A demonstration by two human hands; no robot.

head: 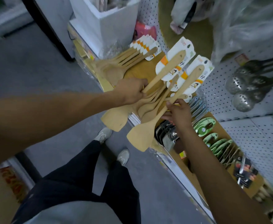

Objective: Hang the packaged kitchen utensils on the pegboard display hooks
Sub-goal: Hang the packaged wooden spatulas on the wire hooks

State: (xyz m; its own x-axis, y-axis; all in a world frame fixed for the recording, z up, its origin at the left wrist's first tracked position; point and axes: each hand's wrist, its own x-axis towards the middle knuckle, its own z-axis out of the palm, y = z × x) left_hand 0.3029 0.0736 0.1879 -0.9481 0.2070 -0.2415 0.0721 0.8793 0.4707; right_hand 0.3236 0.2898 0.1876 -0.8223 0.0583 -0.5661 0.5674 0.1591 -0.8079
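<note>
My left hand (132, 90) grips a fanned bunch of wooden spatulas (116, 118) by their handles; each carries a white and orange card at its top end. One spatula with its card (175, 61) sticks up toward the white pegboard (252, 88). My right hand (178, 113) pinches the handle of another wooden spatula (142, 136), whose card (195, 75) lies close to the pegboard. A further row of carded wooden spoons (129, 59) hangs from the pegboard at the upper left.
Metal skimmers (245, 88) hang on the pegboard at right. Green utensils (213, 138), steel tools (168, 135) and black packs (244, 173) hang lower down over a wooden shelf (185, 160). A white foam box (103, 21) stands at top. My legs and shoes stand on grey floor (35, 70).
</note>
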